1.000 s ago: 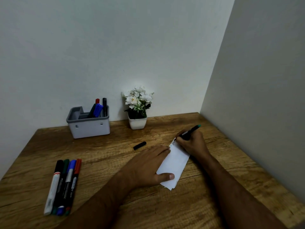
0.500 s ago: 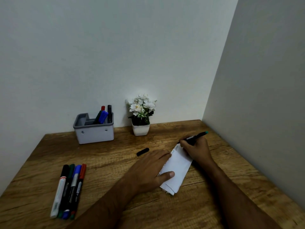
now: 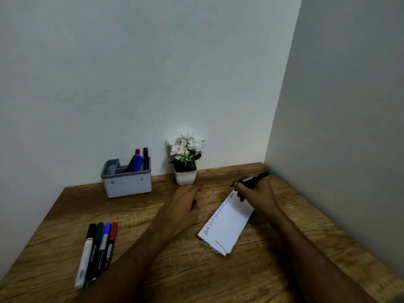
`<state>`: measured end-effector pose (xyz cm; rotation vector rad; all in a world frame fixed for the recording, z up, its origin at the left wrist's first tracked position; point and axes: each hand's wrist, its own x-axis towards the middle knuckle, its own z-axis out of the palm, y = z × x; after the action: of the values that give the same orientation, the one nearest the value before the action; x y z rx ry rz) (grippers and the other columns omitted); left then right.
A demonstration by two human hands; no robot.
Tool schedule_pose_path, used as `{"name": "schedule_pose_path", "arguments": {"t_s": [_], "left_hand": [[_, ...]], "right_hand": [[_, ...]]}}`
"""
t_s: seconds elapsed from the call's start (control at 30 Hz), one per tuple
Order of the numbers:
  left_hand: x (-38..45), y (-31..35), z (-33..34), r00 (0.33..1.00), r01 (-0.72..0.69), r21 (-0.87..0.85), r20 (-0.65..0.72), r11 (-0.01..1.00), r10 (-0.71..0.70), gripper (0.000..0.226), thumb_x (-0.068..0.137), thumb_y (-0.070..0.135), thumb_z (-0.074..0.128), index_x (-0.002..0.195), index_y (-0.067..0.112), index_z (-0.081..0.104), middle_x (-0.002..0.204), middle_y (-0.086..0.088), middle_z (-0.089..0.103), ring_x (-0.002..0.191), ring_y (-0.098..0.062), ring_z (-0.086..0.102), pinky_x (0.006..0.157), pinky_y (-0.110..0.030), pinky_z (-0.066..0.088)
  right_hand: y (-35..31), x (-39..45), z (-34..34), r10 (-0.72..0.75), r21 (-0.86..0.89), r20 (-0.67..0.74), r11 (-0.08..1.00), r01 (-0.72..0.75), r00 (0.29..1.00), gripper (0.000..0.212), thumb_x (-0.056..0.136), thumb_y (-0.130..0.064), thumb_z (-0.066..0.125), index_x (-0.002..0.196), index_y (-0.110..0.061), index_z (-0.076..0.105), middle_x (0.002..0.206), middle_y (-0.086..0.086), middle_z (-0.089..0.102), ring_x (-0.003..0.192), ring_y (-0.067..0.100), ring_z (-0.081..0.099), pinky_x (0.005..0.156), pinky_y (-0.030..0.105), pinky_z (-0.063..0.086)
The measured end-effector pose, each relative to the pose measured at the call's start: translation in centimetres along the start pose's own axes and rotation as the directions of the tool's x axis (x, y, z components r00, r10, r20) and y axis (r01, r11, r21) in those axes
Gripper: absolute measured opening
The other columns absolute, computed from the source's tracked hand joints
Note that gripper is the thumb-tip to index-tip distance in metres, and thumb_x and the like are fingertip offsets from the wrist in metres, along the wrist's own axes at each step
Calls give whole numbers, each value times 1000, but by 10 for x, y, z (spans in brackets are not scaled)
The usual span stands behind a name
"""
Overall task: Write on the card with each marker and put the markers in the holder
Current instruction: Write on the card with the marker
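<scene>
Your right hand (image 3: 254, 194) grips the marker (image 3: 253, 177) above the card's (image 3: 227, 224) far end. Left hand (image 3: 183, 204) curls over the cap; grip unclear. The marker looks light, rigid; hold mid-barrel.

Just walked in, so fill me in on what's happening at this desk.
A person is testing markers on a white card. The right hand grips an uncapped marker above the card's far end. The left hand curls over the black cap. Four markers wait on the desk; others stand in the grey holder.
</scene>
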<state>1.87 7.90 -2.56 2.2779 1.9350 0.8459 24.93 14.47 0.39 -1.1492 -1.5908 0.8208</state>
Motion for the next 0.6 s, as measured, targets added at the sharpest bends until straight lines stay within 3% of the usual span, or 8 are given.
{"name": "schedule_pose_path", "arguments": {"t_s": [0.13, 0.2, 0.4, 0.6], "left_hand": [[2, -6, 4, 999, -40, 79, 39, 996, 37, 37, 92, 9, 54, 127, 19, 58, 123, 2, 56, 117, -15, 51, 90, -15, 36], [1, -5, 7, 995, -66, 125, 79, 990, 56, 41, 88, 3, 52, 126, 15, 59, 126, -1, 53, 119, -16, 47, 95, -20, 39], [0, 1, 7, 999, -42, 197, 36, 979, 35, 35, 85, -4, 51, 111, 13, 67, 119, -4, 56, 112, -17, 49, 90, -22, 41], [4, 4, -3, 998, 50, 203, 26, 978, -56, 28, 87, -3, 56, 107, 13, 68, 113, -3, 60, 105, -18, 57, 87, -24, 47]], "right_hand": [[-8, -6, 0, 9, -22, 13, 1000, -9, 1000, 14, 91, -5, 73, 80, -13, 76, 68, 6, 73, 50, 6, 67, 50, 16, 52], [-10, -8, 0, 8, -23, 21, 1000, -8, 1000, 17, 91, -5, 73, 78, -15, 75, 66, 4, 72, 50, 5, 66, 50, 16, 52], [-14, -15, -4, 14, -15, 31, 1000, -14, 999, 17, 91, -5, 72, 79, -17, 75, 65, 3, 72, 50, 4, 65, 50, 16, 51], [-11, -19, -2, 7, -25, 34, 1000, -6, 999, 6, 92, -8, 73, 89, -7, 77, 73, 9, 74, 51, 5, 67, 51, 18, 53]]}}
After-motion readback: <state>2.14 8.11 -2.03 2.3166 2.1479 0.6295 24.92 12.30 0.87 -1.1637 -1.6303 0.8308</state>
